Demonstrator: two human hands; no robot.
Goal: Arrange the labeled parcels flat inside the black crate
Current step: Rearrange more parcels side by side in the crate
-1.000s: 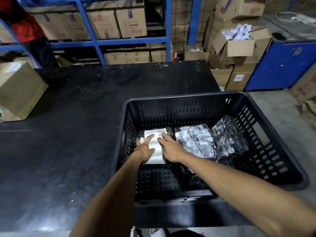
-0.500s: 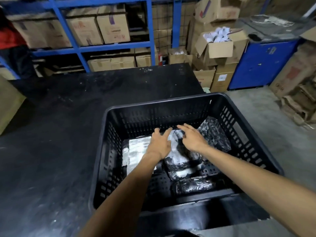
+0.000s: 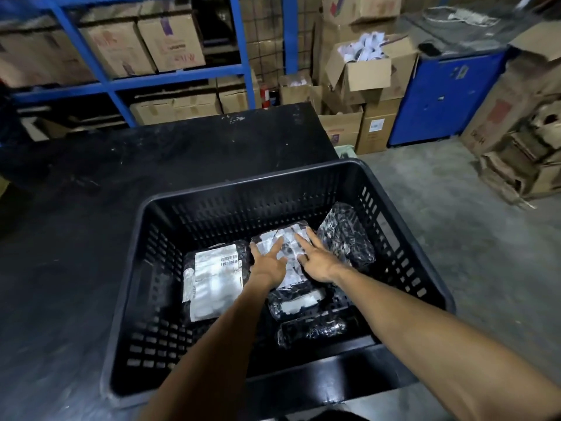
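The black crate point(image 3: 249, 185) stands on the right end of a black table. A parcel with a white barcode label point(image 3: 212, 278) lies flat at the crate's left. Beside it a middle parcel point(image 3: 287, 238) in clear-wrapped black plastic with white labels lies flat. My left hand point(image 3: 268, 264) and my right hand point(image 3: 315, 259) both rest on it, palms down, fingers spread. A third wrapped parcel point(image 3: 346, 235) leans tilted against the right wall. A small dark wrapped parcel point(image 3: 312, 328) lies near the front wall.
The black table point(image 3: 121, 189) stretches left and back. Blue shelving point(image 3: 100, 77) with cardboard boxes runs behind it. To the right are stacked cardboard boxes point(image 3: 364, 86), a blue cabinet point(image 3: 446, 95) and flattened cartons point(image 3: 522, 153) on a concrete floor.
Both hands moved off the left labeled parcel to the middle parcel and now press on it. The view has swung to the right.
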